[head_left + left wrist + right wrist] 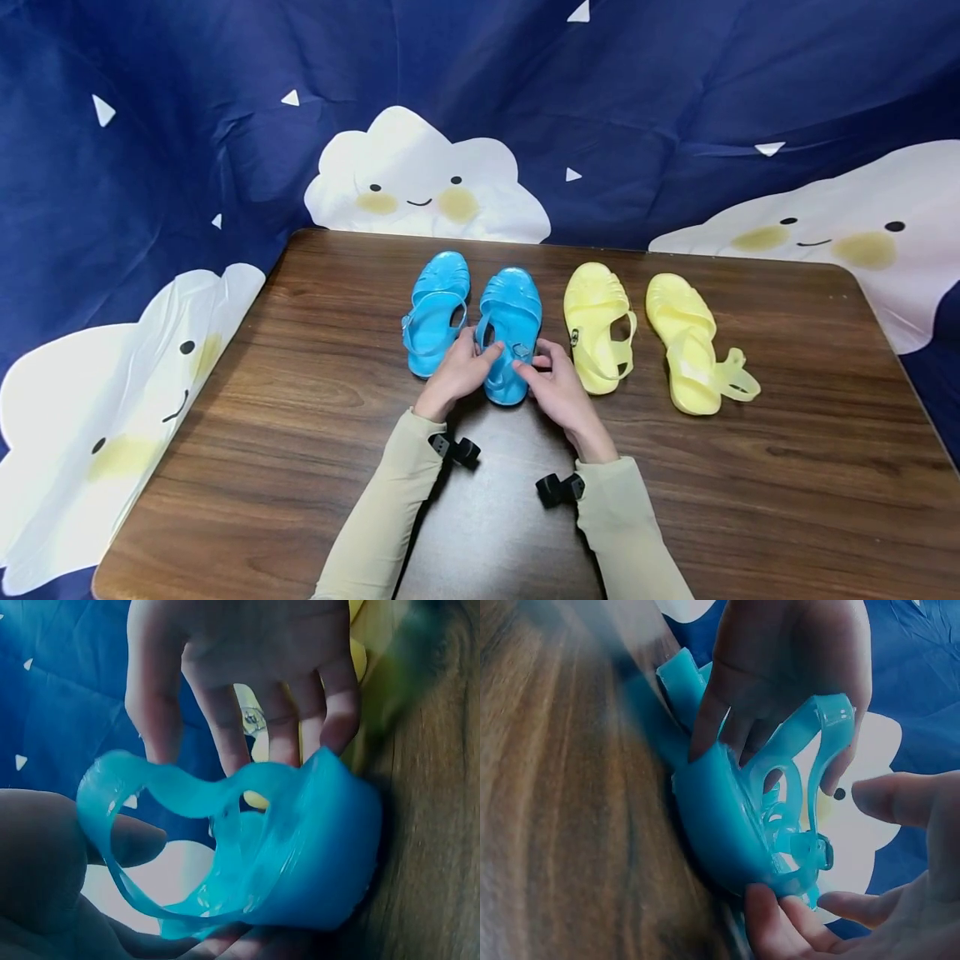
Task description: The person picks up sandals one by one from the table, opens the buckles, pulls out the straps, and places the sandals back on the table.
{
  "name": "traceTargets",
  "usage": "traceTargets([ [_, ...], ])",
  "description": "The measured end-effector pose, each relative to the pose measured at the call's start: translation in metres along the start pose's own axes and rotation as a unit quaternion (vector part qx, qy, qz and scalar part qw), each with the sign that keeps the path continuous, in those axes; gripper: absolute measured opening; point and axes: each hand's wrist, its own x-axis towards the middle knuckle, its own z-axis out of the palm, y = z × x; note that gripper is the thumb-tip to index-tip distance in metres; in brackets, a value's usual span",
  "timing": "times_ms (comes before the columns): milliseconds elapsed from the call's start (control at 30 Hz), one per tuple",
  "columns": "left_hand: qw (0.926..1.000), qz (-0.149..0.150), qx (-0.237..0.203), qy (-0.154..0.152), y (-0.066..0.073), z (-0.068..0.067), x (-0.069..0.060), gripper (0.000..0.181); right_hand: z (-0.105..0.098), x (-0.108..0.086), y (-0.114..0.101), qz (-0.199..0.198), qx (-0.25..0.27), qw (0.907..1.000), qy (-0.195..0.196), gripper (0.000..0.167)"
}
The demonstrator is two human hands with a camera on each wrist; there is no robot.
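Observation:
A blue jelly sandal (510,304) lies on the table, toe away from me, between both hands. My left hand (459,368) is at its left side, fingers against the side and thumb by the heel strap (96,806). My right hand (558,387) is at its right side; fingertips touch the lower side, and the thumb (892,799) stands apart from the strap. Near the right hand is the strap's buckle (823,853). Just left lies the other blue sandal (441,275), its strap looped up, its heel partly behind my left hand.
Two yellow jelly sandals lie to the right: a nearer one (596,292) with its strap looped, and a farther one (678,304) whose strap (738,382) spreads out sideways. The brown wooden table (300,400) meets a blue cloud-print cloth (637,100) at the back.

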Motion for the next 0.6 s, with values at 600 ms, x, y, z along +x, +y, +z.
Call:
traceTargets([
  [600, 0.9995, -0.014, -0.024, -0.017, 0.0012, 0.0006, -0.0002, 0.047, 0.0017, -0.0014, 0.0023, -0.014, -0.049, 0.9987, -0.002, 0.065],
])
